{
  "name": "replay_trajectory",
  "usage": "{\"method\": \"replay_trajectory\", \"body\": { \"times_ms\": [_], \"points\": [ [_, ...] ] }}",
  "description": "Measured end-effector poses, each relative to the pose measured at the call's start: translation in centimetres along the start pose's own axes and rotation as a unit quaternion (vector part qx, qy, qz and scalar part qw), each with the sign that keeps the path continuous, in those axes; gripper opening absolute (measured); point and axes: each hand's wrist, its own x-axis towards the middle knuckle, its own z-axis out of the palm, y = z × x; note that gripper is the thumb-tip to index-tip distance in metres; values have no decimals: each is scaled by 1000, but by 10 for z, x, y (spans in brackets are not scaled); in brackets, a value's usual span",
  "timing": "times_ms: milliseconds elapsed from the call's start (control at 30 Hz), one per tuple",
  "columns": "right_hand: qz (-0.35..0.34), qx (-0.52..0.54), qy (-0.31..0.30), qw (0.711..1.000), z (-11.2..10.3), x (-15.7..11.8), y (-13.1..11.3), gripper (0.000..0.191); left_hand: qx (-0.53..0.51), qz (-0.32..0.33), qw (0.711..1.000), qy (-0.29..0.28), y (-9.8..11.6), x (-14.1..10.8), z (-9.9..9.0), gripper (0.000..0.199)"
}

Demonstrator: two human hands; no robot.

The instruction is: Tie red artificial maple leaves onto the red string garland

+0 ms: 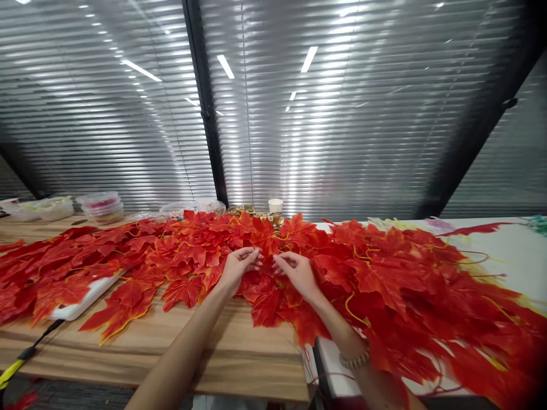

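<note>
Red artificial maple leaves (380, 273) with yellowish stems lie in a long heap across the tabletops. Over the middle of the heap, my left hand (244, 266) has its thumb and fingertips pinched together. My right hand (294, 272) faces it a short gap away, also pinched, with a beaded bracelet (354, 360) on that wrist. Whatever the fingertips hold is too small to make out against the red leaves behind them.
A white device (88, 299) with a black and yellow strap lies partly under leaves on the wooden table (252, 353). Plastic tubs (101, 206), a paper cup (276, 205) and gold wrappers stand behind the heap. A white table (502, 250) adjoins at right.
</note>
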Motion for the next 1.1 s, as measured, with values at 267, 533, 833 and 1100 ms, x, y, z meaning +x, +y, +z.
{"method": "replay_trajectory", "body": {
  "times_ms": [267,533,833,1100],
  "points": [
    [-90,-120,-77,986,6,-10,2,19,59,19,997,-41,-1,-7,11,21],
    [-70,-66,-71,993,7,-10,0,17,156,43,986,-39,1,-6,9,33],
    [-54,-34,-12,998,3,-5,2,25,246,107,963,16,-2,2,-3,31],
    [-52,-7,99,994,-6,0,5,31,306,84,944,-87,-6,2,-3,34]
  ]
}}
